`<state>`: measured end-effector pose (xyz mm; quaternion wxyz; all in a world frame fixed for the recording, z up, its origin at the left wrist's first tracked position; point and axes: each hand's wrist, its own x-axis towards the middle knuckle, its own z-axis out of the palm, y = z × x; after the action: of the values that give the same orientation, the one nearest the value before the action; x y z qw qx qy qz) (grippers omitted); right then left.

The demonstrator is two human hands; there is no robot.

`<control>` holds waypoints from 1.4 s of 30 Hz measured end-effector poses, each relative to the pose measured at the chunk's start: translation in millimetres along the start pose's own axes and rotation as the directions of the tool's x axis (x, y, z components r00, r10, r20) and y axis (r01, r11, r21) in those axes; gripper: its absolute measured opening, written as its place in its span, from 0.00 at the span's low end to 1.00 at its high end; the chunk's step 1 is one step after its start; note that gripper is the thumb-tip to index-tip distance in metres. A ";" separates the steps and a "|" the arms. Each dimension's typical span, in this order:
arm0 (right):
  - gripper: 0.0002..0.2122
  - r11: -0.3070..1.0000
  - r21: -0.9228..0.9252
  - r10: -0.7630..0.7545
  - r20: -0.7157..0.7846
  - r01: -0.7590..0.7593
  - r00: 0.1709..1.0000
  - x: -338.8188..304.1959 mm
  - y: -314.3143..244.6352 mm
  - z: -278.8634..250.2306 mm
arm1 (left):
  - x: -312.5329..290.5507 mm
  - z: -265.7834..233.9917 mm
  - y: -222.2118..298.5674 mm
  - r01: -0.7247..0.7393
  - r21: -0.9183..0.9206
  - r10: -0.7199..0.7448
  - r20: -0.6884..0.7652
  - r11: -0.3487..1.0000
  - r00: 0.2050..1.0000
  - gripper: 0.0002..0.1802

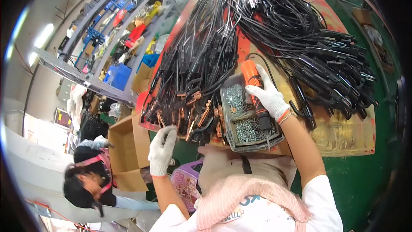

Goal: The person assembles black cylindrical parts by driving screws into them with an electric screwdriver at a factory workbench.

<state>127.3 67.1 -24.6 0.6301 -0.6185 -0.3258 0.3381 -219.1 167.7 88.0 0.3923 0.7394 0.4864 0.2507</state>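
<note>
My right hand (269,95), in a white glove, is wrapped round an orange and black electric screwdriver (250,71), whose thin bit points down toward me. The tool lies over a clear plastic bin (229,135) of small silvery screws (249,129), parted into two compartments. My gloved left hand (162,151) is raised off the table's near edge, its fingers curled together; whatever is in them, if anything, cannot be made out. Just beyond it lies a bundle of black welding electrode holders (201,64) with bare copper jaws (205,114) toward me.
On the right of the red and yellow table (343,139) lies another heap of black-handled holders (330,73) with cables. An open cardboard box (124,150) stands at my left, beside another person (92,172). Shelves (107,53) loaded with parts stand far left.
</note>
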 end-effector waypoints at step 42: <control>0.25 0.870 -0.236 -0.484 -0.249 0.432 0.839 -10.9 -17.2 9.3 | 188.2 65.8 70.5 -0.242 0.544 0.025 0.375 0.803 0.927 0.17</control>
<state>113.9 63.2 -7.1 0.6795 -0.6176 -0.3927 0.0502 -57.3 302.5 106.8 0.2084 0.8888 0.4078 -0.0178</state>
